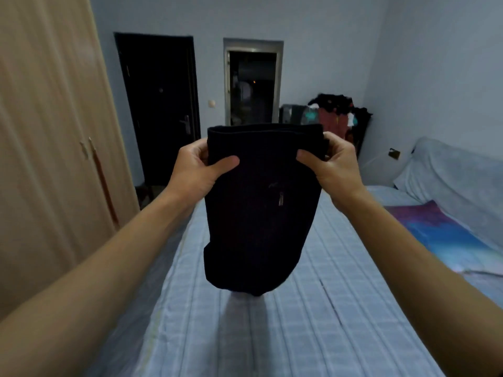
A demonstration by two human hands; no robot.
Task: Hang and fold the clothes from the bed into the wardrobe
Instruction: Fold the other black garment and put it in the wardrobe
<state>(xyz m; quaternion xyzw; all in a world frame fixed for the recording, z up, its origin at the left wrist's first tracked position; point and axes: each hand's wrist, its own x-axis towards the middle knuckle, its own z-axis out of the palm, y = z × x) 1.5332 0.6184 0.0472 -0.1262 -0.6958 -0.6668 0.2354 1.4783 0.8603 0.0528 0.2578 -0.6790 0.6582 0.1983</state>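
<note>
**Two hands hold up a dark piece of clothing over the bed**

The left hand (197,170) and the right hand (330,165) are both up in the air in front of the person. Each one pinches a top corner of a dark piece of clothing (258,213). On each hand the thumb is on the near side of the cloth and the other fingers are behind it. Both hands are closed tight on the cloth.

The clothing hangs straight down between the hands. It looks folded, with a thick edge along the top. A small light tag shows on the front, a little below the right hand. The bottom of the cloth is rounded and hangs free. It does not touch the bed.

The bed (299,322) is below the hands. It has a light blue cover with stripes and squares. A gray shadow lies on the bed just under the cloth.

To the left of the left hand is the wardrobe (49,159). It is light wood and its doors are shut.

To the right of the right hand, a bright blanket (441,235) in purple and blue lies on the bed. Behind it is a pale pillow (457,180).

Far past the hands is a dark door (160,110). A pile of clothes (337,112) is in the far corner, past the right hand.
</note>
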